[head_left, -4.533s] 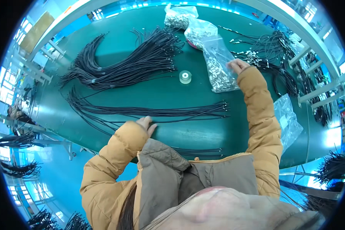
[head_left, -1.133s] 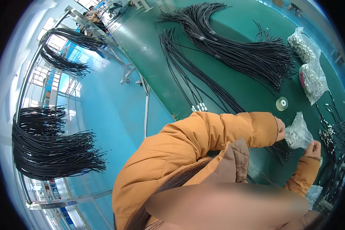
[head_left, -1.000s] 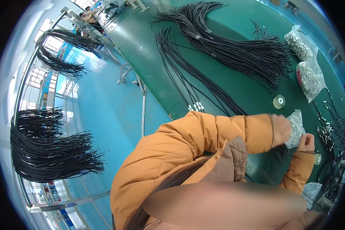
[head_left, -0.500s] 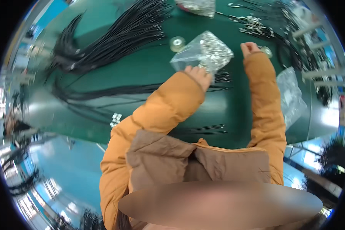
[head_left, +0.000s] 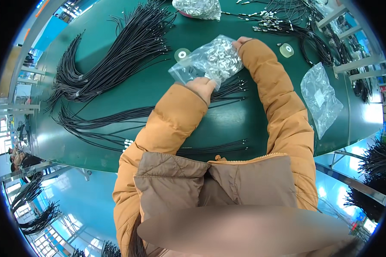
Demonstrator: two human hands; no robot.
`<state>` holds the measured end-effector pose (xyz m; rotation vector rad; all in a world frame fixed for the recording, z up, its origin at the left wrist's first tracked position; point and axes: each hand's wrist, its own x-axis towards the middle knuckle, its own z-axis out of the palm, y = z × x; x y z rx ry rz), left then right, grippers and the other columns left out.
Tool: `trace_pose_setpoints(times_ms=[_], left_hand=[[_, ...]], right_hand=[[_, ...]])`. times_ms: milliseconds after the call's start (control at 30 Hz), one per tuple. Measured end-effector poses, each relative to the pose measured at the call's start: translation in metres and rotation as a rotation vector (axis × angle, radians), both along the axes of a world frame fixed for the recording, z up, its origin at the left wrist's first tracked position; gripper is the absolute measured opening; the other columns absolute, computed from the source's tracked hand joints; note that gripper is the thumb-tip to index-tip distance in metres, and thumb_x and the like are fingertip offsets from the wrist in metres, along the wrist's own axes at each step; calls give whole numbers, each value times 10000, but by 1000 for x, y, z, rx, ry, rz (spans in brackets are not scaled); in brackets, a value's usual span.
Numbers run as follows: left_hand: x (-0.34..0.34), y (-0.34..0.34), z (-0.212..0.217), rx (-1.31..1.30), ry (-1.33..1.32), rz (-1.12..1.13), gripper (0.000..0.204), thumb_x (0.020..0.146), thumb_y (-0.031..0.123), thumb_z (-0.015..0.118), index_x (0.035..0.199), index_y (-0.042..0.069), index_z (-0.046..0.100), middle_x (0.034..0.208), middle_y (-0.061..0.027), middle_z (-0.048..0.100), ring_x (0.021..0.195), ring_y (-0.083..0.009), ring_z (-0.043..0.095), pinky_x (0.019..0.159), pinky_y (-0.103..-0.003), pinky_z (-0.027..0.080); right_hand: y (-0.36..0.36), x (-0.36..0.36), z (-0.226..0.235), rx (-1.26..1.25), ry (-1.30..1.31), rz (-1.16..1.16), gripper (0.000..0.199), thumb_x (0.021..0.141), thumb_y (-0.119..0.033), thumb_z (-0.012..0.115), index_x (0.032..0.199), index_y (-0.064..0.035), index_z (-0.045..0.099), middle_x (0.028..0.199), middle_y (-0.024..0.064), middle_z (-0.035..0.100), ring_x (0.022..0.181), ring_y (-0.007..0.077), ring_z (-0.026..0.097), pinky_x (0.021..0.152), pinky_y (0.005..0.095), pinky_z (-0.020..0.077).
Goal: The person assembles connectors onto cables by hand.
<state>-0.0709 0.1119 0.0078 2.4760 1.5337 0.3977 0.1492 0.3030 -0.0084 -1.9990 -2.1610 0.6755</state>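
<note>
left hand (head_left: 203, 88) closed on the near edge of the clear bag (head_left: 210, 60), right hand (head_left: 241, 42) gripping its right edge — likely to steady the whitish connectors (head_left: 228, 58) massed there; bag over the tabletop (head_left: 227, 122), near the left tape roll (head_left: 182, 54) — lifted or resting, can't tell.

Connector bag (head_left: 225, 58) between two rolls (head_left: 287, 50), cable bundle (head_left: 120, 60) left on the table (head_left: 231, 122), plastic bag (head_left: 324, 111) right

I have the left hand (head_left: 203, 89) curled at the frame's upper centre, left arm (head_left: 176, 113) bent; the right hand (head_left: 242, 41) sits higher, right arm (head_left: 283, 92) stretched from lower right.
</note>
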Motion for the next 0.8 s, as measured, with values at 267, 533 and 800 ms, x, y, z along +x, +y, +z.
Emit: trace_pose_setpoints(times_ms=[267,533,800], left_hand=[[23,25,-18,95,-210,-268,343,816,79,534,1149,112,607,1183,-78,594,1072,-283,574,874,-326,469],[81,61,-16,167,-153,-331,366,806,82,535,1164,140,580,1194,-49,580,1051,-262,571,903,-320,462],[145,-13,-10,98,-83,-303,422,808,164,544,1229,181,525,1211,-127,529,1055,-334,552,882,-427,461]], right_hand=[[34,83,-9,294,153,-137,329,851,-448,578,959,-153,675,813,5,654,761,222,563,738,321,464],[19,159,-29,308,87,-286,356,844,-487,575,989,-180,682,835,-18,654,792,210,563,752,312,456],[-19,220,-23,260,69,-444,378,834,-510,571,1008,-199,694,869,-42,664,841,187,575,780,287,457]])
